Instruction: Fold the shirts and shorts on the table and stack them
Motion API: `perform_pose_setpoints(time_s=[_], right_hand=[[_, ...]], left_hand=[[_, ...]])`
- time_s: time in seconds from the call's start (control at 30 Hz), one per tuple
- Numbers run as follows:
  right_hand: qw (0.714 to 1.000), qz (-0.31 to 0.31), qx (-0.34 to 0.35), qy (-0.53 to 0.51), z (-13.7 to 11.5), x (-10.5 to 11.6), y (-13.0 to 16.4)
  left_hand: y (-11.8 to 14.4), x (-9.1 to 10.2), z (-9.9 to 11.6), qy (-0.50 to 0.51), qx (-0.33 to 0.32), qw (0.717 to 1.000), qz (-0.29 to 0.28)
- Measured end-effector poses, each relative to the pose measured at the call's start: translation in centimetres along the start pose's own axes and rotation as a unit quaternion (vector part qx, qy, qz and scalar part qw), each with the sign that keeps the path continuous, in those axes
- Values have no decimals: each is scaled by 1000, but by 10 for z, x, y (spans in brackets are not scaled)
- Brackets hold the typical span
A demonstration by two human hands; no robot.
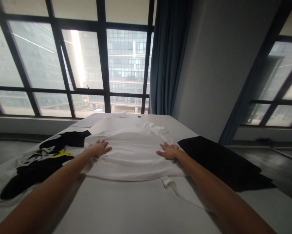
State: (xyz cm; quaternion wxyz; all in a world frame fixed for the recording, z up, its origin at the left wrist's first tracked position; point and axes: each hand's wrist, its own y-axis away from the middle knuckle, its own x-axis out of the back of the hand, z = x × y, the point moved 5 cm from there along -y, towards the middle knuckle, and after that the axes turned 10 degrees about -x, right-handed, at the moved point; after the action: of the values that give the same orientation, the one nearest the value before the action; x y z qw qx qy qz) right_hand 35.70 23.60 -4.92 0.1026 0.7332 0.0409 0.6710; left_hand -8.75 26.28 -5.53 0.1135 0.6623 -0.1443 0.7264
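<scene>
A white T-shirt [133, 156] lies spread sideways on the white table [126, 208], with soft creases across its body. One sleeve points to the far right side and another hangs toward me at the near right. My left hand [99, 149] rests flat on the shirt's left end, its fingers apart. On the right end, near the sleeves, my right hand [169, 151] presses down with fingers spread. Neither hand grips the cloth.
Rumpled black, white and yellow clothes [41, 165] lie at the table's left. Folded black cloth [221, 162] covers part of the right side. Paper sheets [87, 121] lie at the far left, before windows and a blue curtain [166, 58].
</scene>
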Motion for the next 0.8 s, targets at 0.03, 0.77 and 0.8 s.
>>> perform_pose_setpoints(time_s=[0.03, 0.77, 0.8], right_hand=[[1000, -1, -13, 0, 0, 0, -4], [979, -84, 183, -21, 0, 12, 168], [979, -76, 190, -16, -2, 10, 171]], left_hand=[[-6, 0, 0, -14, 20, 1000, -7], [160, 46, 67, 45, -76, 993, -81], [164, 47, 64, 48, -78, 993, -73]])
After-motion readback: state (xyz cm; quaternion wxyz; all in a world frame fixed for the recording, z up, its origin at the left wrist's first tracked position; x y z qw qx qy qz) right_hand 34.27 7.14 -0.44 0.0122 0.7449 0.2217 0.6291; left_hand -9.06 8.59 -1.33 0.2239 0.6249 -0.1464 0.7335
